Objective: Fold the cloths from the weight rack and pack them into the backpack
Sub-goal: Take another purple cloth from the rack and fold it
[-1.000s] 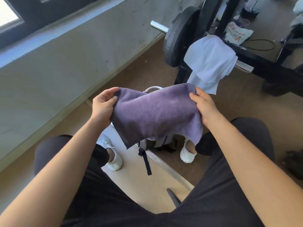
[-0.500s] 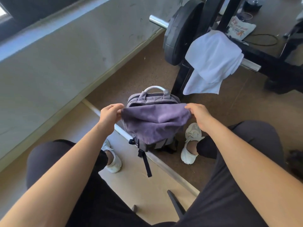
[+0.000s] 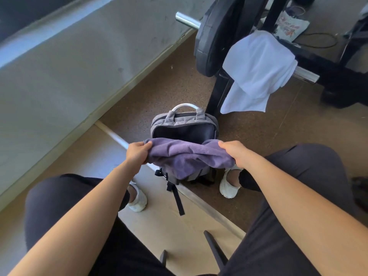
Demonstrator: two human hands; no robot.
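Observation:
A folded purple cloth hangs between my hands just in front of the open grey backpack, which stands upright on the floor between my feet with its dark inside showing. My left hand grips the cloth's left end. My right hand grips its right end. A white cloth is draped over the barbell bar of the weight rack, behind and to the right of the backpack.
A black weight plate and the rack's upright post stand right behind the backpack. A grey wall runs along the left. My white shoes flank the bag. A printed bag lies on the floor far back.
Both hands have lowered the purple cloth from chest height down to the backpack's mouth. The backpack's open dark inside now shows behind the cloth.

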